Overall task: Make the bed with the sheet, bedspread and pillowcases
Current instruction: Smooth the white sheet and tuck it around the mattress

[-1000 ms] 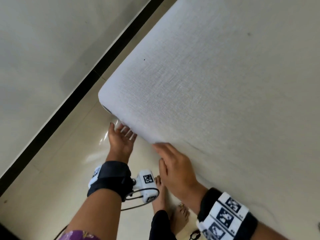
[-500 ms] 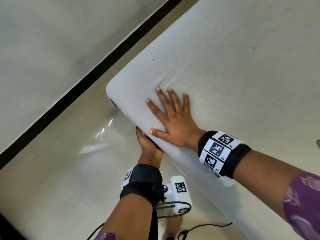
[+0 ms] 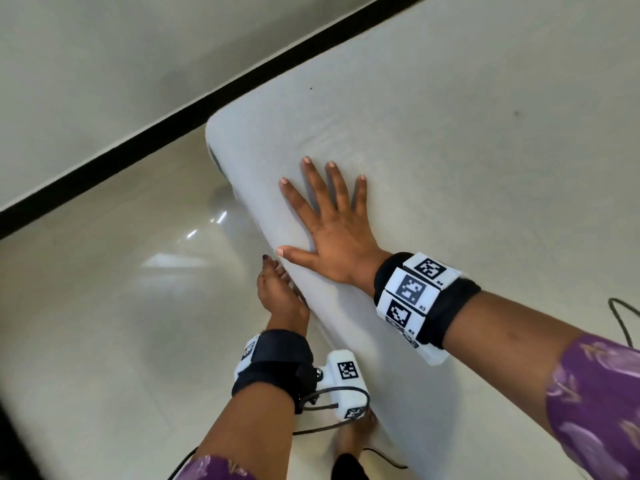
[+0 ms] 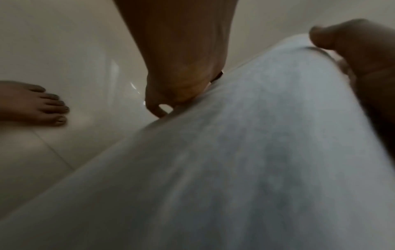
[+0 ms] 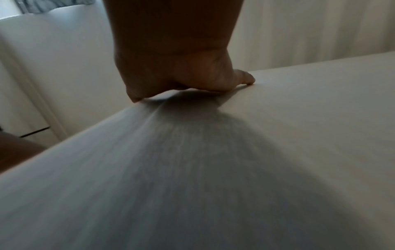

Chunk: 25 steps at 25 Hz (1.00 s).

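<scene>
A white sheet point(image 3: 450, 133) lies smooth over the mattress, whose rounded corner point(image 3: 221, 140) points to the upper left. My right hand point(image 3: 332, 230) rests flat on top near that corner, fingers spread and straight; the right wrist view shows its palm point(image 5: 181, 76) pressing the sheet point(image 5: 213, 169). My left hand point(image 3: 280, 296) is lower, against the mattress side just below the right thumb. In the left wrist view its fingertips point(image 4: 162, 113) touch the sheet point(image 4: 256, 152) at the lower edge, loosely bent; a grip on cloth is not visible.
A glossy pale tiled floor point(image 3: 121, 306) runs along the bed's left side, bounded by a black skirting strip point(image 3: 138, 150) and a wall. My bare foot point(image 4: 32, 104) stands on the floor close to the bed. A dark cable point(image 3: 623, 317) lies on the sheet at the right edge.
My right hand moved from the mattress edge up onto the top and spread flat, then slid a little toward the corner. The left hand shifted back along the side, away from the corner.
</scene>
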Each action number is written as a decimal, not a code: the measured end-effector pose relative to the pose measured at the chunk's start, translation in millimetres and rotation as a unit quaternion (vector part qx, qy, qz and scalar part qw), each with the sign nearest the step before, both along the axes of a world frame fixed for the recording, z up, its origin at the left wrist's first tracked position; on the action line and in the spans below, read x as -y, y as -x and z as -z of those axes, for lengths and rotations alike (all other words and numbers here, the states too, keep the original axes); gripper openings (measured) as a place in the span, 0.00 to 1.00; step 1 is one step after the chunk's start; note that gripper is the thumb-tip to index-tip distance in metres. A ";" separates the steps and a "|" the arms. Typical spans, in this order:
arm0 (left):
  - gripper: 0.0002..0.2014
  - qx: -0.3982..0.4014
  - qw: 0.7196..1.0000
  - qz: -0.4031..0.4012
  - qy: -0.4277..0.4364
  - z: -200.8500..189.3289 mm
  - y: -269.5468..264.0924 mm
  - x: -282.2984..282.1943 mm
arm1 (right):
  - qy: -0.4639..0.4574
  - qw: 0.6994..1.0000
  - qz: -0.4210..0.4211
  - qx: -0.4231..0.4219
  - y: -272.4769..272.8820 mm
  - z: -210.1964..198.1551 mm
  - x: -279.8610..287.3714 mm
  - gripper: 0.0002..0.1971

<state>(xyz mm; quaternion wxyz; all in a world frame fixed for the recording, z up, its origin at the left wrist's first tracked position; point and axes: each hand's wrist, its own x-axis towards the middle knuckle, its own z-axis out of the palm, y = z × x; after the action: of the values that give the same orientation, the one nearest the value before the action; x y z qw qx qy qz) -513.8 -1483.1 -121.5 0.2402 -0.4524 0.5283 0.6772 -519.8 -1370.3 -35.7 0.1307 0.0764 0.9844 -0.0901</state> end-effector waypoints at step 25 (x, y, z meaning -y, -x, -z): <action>0.41 0.034 0.993 0.105 -0.051 -16.3 -57.8 -10.8 | -0.009 0.998 -0.039 0.037 -19.7 1.0 2.4 0.53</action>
<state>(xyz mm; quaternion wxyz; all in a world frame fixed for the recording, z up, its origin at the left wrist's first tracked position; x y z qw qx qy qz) -456.0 -1472.3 -105.2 0.3506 -0.4046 0.5295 0.6581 -500.0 -1372.7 -36.6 0.1703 0.0422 0.9818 -0.0735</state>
